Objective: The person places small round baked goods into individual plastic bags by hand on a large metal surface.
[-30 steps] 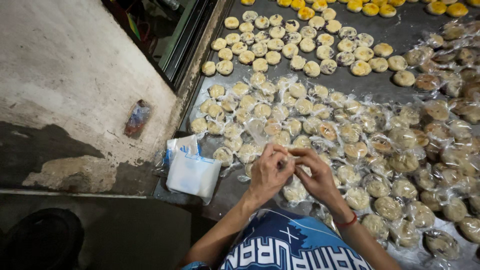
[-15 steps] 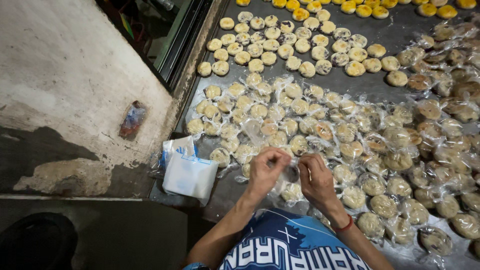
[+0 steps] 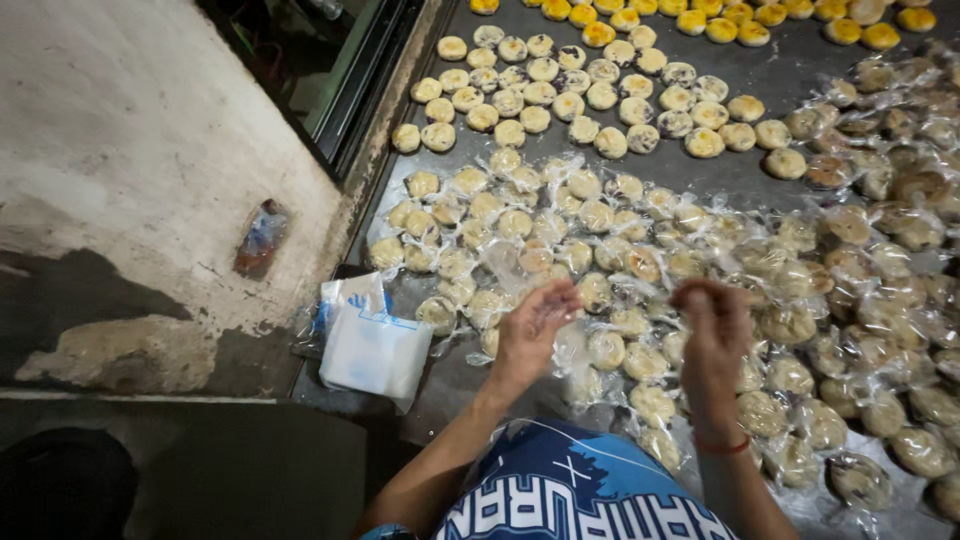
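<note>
My left hand is raised over the near edge of a dark metal tray, its fingers pinched on a thin clear plastic bag. About a hand's width to the right, my right hand is blurred, with its fingers curled; what it holds cannot be made out. Below both hands lie many round pale pastries in clear wrappers. Bare, unwrapped pastries lie in rows farther back on the tray.
A stack of white and clear plastic bags rests at the tray's near left corner. Yellow-topped pastries line the far edge. A stained concrete wall and a dark window frame lie to the left.
My hands were together at the middle of the tray's near edge; they have drawn apart, the right one moving right. The view has shifted a little.
</note>
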